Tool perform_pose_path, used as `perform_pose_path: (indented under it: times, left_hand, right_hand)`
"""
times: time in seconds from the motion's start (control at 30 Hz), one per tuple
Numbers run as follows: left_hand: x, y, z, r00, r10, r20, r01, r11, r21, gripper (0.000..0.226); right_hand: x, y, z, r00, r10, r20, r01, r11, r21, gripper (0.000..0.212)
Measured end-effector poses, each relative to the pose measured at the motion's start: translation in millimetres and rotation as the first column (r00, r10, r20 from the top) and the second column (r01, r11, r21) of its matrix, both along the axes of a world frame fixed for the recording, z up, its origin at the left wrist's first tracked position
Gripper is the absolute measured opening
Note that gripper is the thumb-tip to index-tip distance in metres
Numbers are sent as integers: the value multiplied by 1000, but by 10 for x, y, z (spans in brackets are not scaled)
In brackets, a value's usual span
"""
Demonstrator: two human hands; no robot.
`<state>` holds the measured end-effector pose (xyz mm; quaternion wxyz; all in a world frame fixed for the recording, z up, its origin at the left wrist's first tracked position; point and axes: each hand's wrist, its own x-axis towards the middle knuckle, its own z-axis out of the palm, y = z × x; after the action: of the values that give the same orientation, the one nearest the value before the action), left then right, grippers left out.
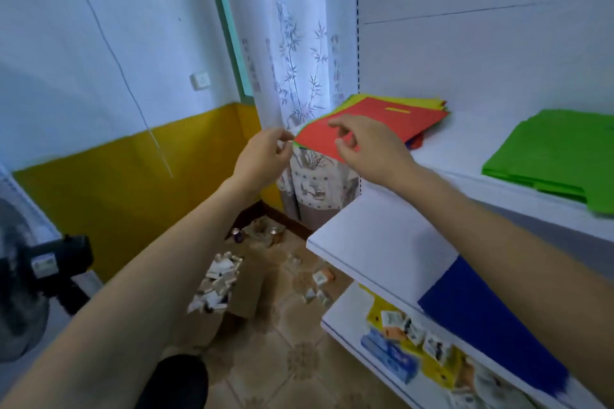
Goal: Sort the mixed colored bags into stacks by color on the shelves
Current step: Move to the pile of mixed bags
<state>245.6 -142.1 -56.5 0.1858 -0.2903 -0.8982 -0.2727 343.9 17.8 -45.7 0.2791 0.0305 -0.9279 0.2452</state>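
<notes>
A mixed pile (417,119) sits left of another stack (558,156) on the upper shelf (460,148).

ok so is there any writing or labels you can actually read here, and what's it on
Nothing is legible.
On the curtain: vertical characters, too blurred.
On the label of the black device: too blurred.
On the packets, lower shelf: too small.
On the boxes on the floor: too small.
On the red bag: no print visible.
</notes>
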Motion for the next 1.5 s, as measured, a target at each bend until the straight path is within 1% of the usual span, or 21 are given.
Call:
perform_pose_path:
  times: [0.07, 0.17, 0.3, 0.4, 0.5, 0.57, 0.63, 0.77, 0.83, 0.97, 1.03, 1.1, 1.2, 1.27, 1.37, 1.43, 1.5]
  left_hand:
    - [-300, 139, 46, 999, -38, 23, 39, 999, -23, 28]
    - [-743, 400, 25, 991, -121, 53, 125, 990, -60, 31]
    - [-1346, 882, -67, 969, -229, 91, 238, 965, -105, 33]
    - [-1816, 1278, -137, 942, -317, 112, 332, 930, -160, 34]
    - [-2285, 1632, -166, 918, -365, 153, 389, 905, -171, 36]
    - [-2559, 1840, -184, 902, -387, 191, 419, 892, -172, 35]
    - [-2785, 2020, -219, 883, -408, 232, 455, 867, -205, 41]
    - [-3109, 2280, -276, 845, -457, 278, 518, 827, -219, 52]
    - [-3212, 2361, -265, 829, -468, 308, 540, 813, -218, 58]
    - [-3304, 2420, -207, 790, -483, 378, 592, 761, -266, 74]
    - [-3301, 2432, -183, 753, -514, 411, 638, 723, -265, 74]
    - [-3270, 2443, -155, 707, -555, 438, 685, 692, -228, 70]
    - [-3173, 2442, -130, 627, -603, 494, 732, 673, -106, 64]
    - [-3101, 2444, -135, 633, -635, 442, 729, 681, -64, 60]
    - [-2990, 2435, -114, 665, -681, 306, 717, 697, -9, 56]
    - [-2885, 2403, -101, 665, -719, 202, 716, 691, 98, 54]
    - [-2729, 2321, -94, 659, -748, 84, 712, 656, 250, 51]
  right_hand:
    - [-257, 143, -7, 998, -59, 23, 59, 998, -22, 37]
    - [-535, 373, -188, 983, -163, 88, 172, 980, -105, 36]
    - [-734, 732, -416, 930, -332, 157, 358, 914, -191, 37]
    - [-858, 967, -470, 857, -474, 202, 510, 835, -205, 38]
    - [-988, 1125, -508, 766, -579, 280, 635, 749, -189, 45]
    - [-1069, 1163, -514, 704, -623, 340, 701, 686, -194, 54]
    - [-1150, 1137, -525, 646, -657, 390, 754, 629, -190, 63]
    - [-1303, 1029, -573, 559, -716, 419, 822, 545, -165, 69]
    - [-1337, 1015, -575, 548, -721, 424, 834, 514, -204, 68]
    - [-1297, 985, -535, 591, -688, 421, 806, 481, -344, 64]
    - [-1266, 950, -525, 590, -691, 417, 804, 457, -380, 63]
    - [-1248, 917, -515, 573, -708, 412, 812, 424, -402, 62]
    - [-1242, 861, -492, 537, -748, 391, 828, 379, -413, 60]
    - [-1233, 818, -479, 544, -764, 348, 806, 359, -471, 55]
    - [-1185, 767, -483, 574, -772, 274, 706, 297, -643, 45]
    - [-1116, 734, -492, 607, -762, 226, 598, 250, -761, 43]
    - [-1013, 663, -493, 628, -757, 180, 494, 209, -844, 43]
